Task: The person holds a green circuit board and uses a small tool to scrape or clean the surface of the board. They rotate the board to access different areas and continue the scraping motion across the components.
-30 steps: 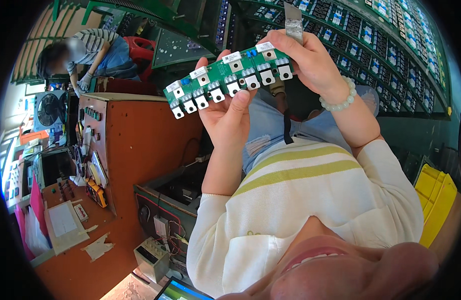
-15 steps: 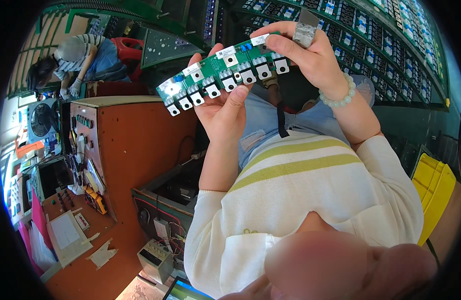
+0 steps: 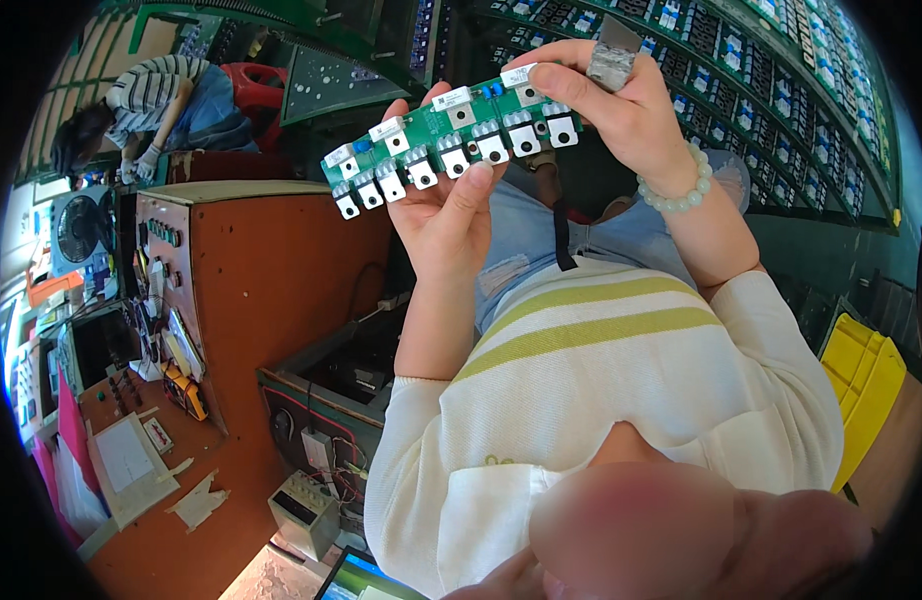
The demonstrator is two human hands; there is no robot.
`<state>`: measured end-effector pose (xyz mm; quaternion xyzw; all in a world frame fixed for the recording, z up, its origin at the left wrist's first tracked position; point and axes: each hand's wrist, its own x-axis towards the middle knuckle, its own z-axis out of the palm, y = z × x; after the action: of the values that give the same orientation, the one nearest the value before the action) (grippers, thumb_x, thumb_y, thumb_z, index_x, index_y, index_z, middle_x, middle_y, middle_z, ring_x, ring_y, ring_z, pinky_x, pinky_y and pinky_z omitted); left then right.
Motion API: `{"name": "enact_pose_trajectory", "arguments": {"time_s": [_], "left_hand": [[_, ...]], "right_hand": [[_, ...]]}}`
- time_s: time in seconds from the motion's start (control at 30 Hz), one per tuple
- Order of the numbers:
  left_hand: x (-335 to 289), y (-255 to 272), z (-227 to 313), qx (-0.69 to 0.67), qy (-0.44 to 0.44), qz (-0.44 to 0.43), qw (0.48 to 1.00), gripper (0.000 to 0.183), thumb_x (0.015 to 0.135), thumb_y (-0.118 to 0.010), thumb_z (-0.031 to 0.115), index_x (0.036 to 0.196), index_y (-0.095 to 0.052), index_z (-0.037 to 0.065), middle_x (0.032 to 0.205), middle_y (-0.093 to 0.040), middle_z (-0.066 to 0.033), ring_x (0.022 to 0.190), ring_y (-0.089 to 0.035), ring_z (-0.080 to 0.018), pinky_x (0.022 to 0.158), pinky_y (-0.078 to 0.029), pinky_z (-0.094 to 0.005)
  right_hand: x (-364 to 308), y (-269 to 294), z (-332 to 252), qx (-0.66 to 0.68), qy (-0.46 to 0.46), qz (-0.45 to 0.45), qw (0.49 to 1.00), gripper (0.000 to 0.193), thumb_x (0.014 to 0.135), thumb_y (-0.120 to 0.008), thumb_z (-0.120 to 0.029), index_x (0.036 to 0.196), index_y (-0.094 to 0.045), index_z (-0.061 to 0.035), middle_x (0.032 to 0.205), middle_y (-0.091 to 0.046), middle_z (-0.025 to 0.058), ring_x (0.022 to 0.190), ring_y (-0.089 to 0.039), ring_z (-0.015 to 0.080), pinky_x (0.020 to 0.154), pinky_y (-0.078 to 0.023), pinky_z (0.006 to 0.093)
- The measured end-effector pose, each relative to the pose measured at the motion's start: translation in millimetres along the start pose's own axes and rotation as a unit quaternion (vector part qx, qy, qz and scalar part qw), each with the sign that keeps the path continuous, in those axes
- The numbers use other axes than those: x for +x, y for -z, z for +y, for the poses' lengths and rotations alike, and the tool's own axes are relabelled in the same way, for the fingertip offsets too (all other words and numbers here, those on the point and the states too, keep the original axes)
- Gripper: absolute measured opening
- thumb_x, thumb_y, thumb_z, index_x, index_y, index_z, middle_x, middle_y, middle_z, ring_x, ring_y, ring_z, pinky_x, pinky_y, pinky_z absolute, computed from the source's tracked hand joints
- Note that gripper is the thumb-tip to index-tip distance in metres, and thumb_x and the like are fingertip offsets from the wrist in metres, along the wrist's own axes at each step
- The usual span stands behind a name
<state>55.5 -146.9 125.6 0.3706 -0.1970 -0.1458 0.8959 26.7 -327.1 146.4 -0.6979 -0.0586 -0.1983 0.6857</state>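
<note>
A long green circuit board is held up in front of me, its left end a little lower than its right. White rectangular blocks and small blue parts line its upper side, and a row of black-and-white tabbed components with holes runs along the lower edge. My left hand grips it from below, thumb at the lower edge and fingertips showing behind the upper edge. My right hand pinches the right end with the thumb on top. Among its fingers is also a flat grey piece wrapped in silvery tape, its kind unclear.
Racks of similar boards stand at the far right. An orange-brown cabinet rises on the left beside a desk with papers and a yellow meter. Another person sits bent over at the far left. A yellow plastic object is at right.
The board has tilted slightly, its left end rising and shifting right, and the glare there has faded. Both hands keep their hold. The other person has shifted a little.
</note>
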Motion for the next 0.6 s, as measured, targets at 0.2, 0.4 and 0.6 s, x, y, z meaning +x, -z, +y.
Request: {"name": "enact_pose_trajectory", "arguments": {"time_s": [0.2, 0.4, 0.6], "left_hand": [[0.1, 0.3, 0.1, -0.002, 0.012, 0.011, 1.0, 0.072, 0.079, -0.057, -0.012, 0.14, -0.023, 0.008, 0.139, -0.036, -0.0189, 0.121, -0.047, -0.029, 0.093, -0.05, -0.0432], [-2.1, -5.8, 0.2, -0.006, 0.017, 0.029, 0.999, 0.079, 0.077, -0.062, -0.01, 0.141, -0.02, 0.01, 0.139, -0.034, -0.0198, 0.12, -0.047, -0.0295, 0.09, -0.051, -0.0449], [-2.8, -7.2, 1.2, 0.044, -0.012, 0.012, 0.999, 0.074, 0.078, -0.056, -0.012, 0.14, -0.023, 0.009, 0.139, -0.037, -0.0178, 0.121, -0.047, -0.0283, 0.092, -0.051, -0.0423]], "right_hand": [[-1.5, -1.0, 2.6, -0.011, 0.011, 0.005, 1.0, 0.02, 0.089, -0.06, -0.015, 0.099, -0.068, -0.0005, 0.084, -0.069, 0.0039, 0.072, -0.061, 0.0054, 0.061, -0.046, 0.0183], [-3.3, -0.7, 1.8, -0.001, 0.025, 0.021, 0.999, 0.018, 0.089, -0.061, -0.016, 0.097, -0.069, -0.0013, 0.082, -0.069, 0.0031, 0.074, -0.061, 0.006, 0.065, -0.047, 0.0199], [-3.6, 4.2, 3.7, 0.063, -0.042, -0.009, 0.997, 0.02, 0.09, -0.06, -0.02, 0.1, -0.07, -0.0056, 0.076, -0.065, -0.0033, 0.057, -0.049, -0.0013, 0.045, -0.033, 0.0151]]}}
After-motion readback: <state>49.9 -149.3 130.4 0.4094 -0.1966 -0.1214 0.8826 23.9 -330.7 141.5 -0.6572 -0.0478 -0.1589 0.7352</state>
